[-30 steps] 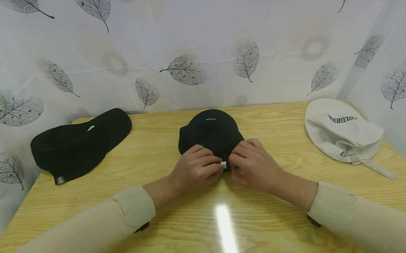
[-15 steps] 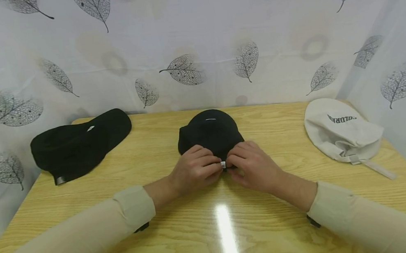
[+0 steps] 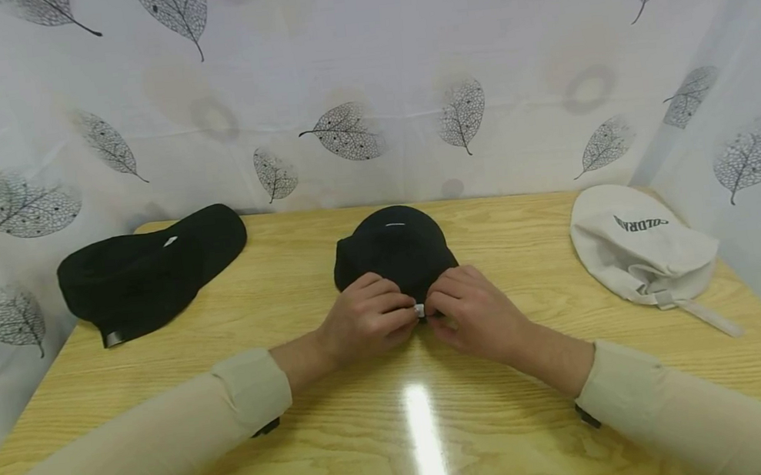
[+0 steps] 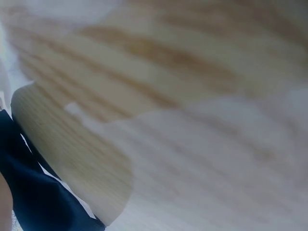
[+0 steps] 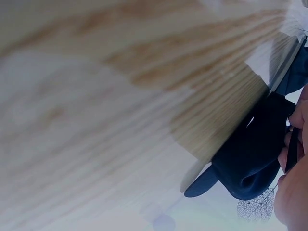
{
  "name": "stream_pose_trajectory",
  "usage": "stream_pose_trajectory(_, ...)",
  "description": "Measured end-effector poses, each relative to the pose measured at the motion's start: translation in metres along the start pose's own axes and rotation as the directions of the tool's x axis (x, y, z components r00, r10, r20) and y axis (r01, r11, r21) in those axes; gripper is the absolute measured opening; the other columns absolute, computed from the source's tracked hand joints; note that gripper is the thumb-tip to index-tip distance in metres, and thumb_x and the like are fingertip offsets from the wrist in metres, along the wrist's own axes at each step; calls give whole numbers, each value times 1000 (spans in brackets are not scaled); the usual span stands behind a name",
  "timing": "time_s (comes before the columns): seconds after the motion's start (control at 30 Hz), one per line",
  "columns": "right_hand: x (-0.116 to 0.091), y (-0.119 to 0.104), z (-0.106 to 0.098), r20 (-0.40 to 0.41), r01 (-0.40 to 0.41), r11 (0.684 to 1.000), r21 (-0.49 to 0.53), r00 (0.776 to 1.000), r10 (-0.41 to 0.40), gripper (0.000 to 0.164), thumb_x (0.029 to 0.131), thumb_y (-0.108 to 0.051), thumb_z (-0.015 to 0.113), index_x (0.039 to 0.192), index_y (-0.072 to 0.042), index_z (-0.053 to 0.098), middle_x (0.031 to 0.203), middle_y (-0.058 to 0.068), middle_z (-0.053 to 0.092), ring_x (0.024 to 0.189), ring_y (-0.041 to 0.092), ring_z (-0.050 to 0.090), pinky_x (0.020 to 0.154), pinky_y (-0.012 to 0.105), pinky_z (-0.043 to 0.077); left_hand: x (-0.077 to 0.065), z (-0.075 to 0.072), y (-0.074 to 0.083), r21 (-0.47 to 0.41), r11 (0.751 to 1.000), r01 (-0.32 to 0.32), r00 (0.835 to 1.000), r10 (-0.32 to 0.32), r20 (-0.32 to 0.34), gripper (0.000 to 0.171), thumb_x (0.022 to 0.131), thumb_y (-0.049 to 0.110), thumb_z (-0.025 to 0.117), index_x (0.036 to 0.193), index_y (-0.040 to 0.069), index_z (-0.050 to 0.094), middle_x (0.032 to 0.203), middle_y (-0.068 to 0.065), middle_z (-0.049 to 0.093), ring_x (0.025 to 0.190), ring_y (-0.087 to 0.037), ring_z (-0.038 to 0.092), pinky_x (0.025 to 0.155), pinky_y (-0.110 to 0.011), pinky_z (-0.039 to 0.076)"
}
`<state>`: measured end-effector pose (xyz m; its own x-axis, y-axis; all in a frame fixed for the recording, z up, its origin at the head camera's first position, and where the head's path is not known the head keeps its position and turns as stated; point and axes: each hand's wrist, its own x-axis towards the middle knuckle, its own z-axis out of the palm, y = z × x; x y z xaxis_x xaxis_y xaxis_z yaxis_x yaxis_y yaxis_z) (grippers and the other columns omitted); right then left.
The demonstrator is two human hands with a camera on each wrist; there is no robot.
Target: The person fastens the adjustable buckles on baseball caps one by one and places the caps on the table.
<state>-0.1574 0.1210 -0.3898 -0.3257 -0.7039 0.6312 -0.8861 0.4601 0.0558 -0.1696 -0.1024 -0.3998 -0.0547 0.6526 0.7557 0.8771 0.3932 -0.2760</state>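
A black baseball cap [image 3: 399,255] lies mid-table in the head view, its brim toward the back wall. Both hands are at its near edge, on the back strap. My left hand [image 3: 366,315] pinches the strap just left of a small silvery buckle [image 3: 419,310]. On the buckle's other side, my right hand [image 3: 477,311] pinches the strap, fingertips right at the metal. The right wrist view shows a dark strap end [image 5: 292,150] between the right fingers, beside the cap's crown [image 5: 255,144]. In the left wrist view only part of the dark cap [image 4: 48,197] appears.
Another black cap [image 3: 130,279] lies at the left of the wooden table [image 3: 348,458]. A cream cap [image 3: 638,241] with dark lettering lies at the right, its strap [image 3: 709,317] trailing toward the front. A leaf-patterned curtain [image 3: 389,51] encloses the back and sides.
My right hand has shifted slightly left, so its fingertips now meet the buckle where a gap showed before. The left hand and the caps have stayed in place.
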Motion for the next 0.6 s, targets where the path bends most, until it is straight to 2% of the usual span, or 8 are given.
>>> stream_pose_trajectory(0.2,1,-1,-1,11,-5,1000,-6,1000,5,23,71,-6,84,78,-12,63,84,0,62,82,19,57,72,36,45,0,0,1,16,1000,4,1000,-4,17,5,79,17,82,84,15,81,86,4,76,80,-13,68,77,-28,53)
stream_pose_trajectory(0.6,0,-1,-2,-1,-2,1000,-25,1000,2,22,71,-5,82,77,-12,62,83,1,61,80,19,56,70,37,45,1,-1,1,13,1000,2,1000,-3,22,5,79,17,81,84,15,81,86,4,76,80,-12,68,77,-28,53)
